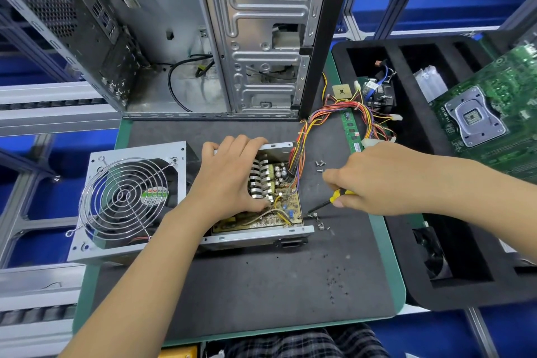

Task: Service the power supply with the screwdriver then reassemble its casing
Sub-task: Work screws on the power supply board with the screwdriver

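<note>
A big empty computer case (pixel 186 38) stands open at the top of the frame, out of the way. Below it a dark mat (pixel 261 285) covers the green tabletop (pixel 390 264), likely so small parts stay put. At the right edge sits a black foam tray (pixel 412 296) with a green board (pixel 494 113) lying on it.

The power supply (pixel 261 203) sits open in the middle of the frame. Its lid with the round fan (pixel 125 200) lies just beside it on the left, so the insides can be reached. A bunch of colored wires (pixel 334 116) runs from it toward the upper right.

The left hand (pixel 229 180) curls over the box's far wall and inside parts, probably to keep it from sliding. The right hand (pixel 377 180) grips the yellow and black screwdriver (pixel 328 203), its tip down at the board's lower right corner, where a screw would be. Tiny loose screws (pixel 321 224) lie near the tip, and more (pixel 319 166) lie higher up.

Blue bins (pixel 453 11) and gray metal rails (pixel 43 96) fill the room around.
</note>
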`<control>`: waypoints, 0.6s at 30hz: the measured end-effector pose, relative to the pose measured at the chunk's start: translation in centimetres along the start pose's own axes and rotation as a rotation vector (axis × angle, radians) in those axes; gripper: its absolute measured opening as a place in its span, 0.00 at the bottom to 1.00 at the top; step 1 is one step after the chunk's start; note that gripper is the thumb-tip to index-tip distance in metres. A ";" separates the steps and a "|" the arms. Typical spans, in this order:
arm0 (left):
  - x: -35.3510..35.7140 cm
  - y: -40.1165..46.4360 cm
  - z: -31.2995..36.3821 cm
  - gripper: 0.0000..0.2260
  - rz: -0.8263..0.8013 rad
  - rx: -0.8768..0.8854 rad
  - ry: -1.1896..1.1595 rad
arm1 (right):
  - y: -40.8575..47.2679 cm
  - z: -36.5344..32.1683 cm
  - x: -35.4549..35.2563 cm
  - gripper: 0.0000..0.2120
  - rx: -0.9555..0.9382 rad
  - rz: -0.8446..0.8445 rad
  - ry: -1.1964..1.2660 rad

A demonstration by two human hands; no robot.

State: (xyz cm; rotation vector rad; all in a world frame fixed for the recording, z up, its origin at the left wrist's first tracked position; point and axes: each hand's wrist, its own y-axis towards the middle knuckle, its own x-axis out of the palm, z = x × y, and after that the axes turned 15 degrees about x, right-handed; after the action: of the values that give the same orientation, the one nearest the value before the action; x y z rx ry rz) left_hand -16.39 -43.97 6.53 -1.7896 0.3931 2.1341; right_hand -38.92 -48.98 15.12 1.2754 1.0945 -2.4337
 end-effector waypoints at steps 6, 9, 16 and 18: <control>0.0 0.0 0.0 0.44 0.006 0.002 0.004 | 0.0 -0.3 -0.6 0.13 -0.066 0.046 0.018; 0.0 0.0 0.0 0.45 0.009 0.004 0.002 | 0.2 -0.5 -0.8 0.11 -0.084 0.080 -0.010; -0.1 0.0 0.0 0.44 0.009 0.007 -0.004 | 0.5 -1.3 -1.9 0.14 -0.090 0.126 -0.048; -0.1 0.0 0.0 0.44 0.007 0.006 -0.007 | 0.4 -1.2 -2.1 0.13 -0.095 0.124 -0.037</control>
State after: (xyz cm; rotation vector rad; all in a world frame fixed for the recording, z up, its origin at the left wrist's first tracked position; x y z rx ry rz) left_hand -16.37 -43.94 6.64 -1.7800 0.4038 2.1412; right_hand -36.69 -48.77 16.07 1.2260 1.0736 -2.2780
